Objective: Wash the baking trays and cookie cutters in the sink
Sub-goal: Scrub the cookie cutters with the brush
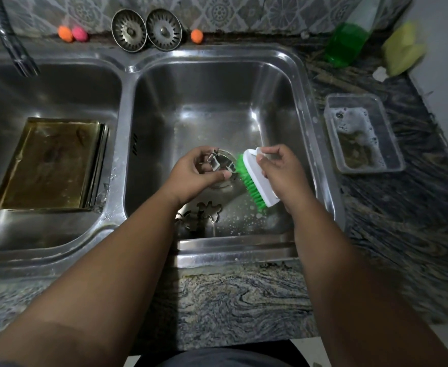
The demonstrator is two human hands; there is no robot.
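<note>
Over the drain of the right sink basin point(283, 83), my left hand point(196, 170) pinches a small metal cookie cutter point(218, 162). My right hand point(281, 168) grips a white scrubbing brush point(257, 178) with green bristles, the bristles facing the cutter and close beside it. More metal cookie cutters point(207, 211) lie on the basin floor near the front wall, partly hidden by my left forearm. A stack of golden baking trays point(48, 165) lies in the left sink basin point(58, 88).
A clear plastic tub of soapy water point(363, 133) sits on the granite counter to the right. A green soap bottle point(347, 43) and a yellow sponge point(402, 49) are at the back right. Two sink strainers point(146, 30) lean on the tiled wall. The tap point(13, 46) hangs over the left basin.
</note>
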